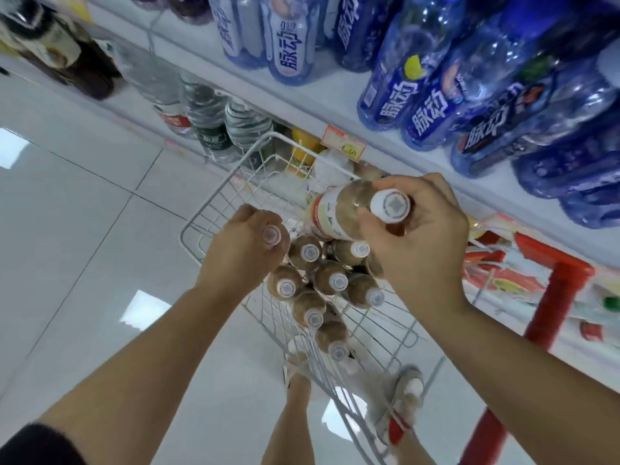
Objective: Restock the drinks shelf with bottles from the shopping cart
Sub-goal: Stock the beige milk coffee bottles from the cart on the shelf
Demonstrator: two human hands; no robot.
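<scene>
Far left: clear water bottles (208, 122) on a lower level, not part of this step.

Left hand (248, 245) is over the left rim of the shopping cart (198, 226), palm down, fingers curled round the neck of a second bottle (271, 237). Only its cap shows between the fingers; can't tell if it's lifted yet. Forearm runs straight in from bottom left.

Mid-cart: the rest of the brown bottles (330, 280) stand upright, caps up, packed touching each other.

Right hand (422, 239) holds the lifted bottle (339, 213) at the shoulder, thumb and fingers wrapped just below the white cap, w/ the bottle tipped so the cap faces the camera and the base points toward the shelving. It's clear of the cart, above the others.

Right: drinks shelf (402, 154), price tag (343, 143) on its edge, blue bottles (432, 112) filling the row above.

Step in hand, IMO: carry both to the shelf. Best to hold lower on the body, not just the neck, stand each bottle base-first, label out, and slide it back w/o knocking neighbours.
</scene>
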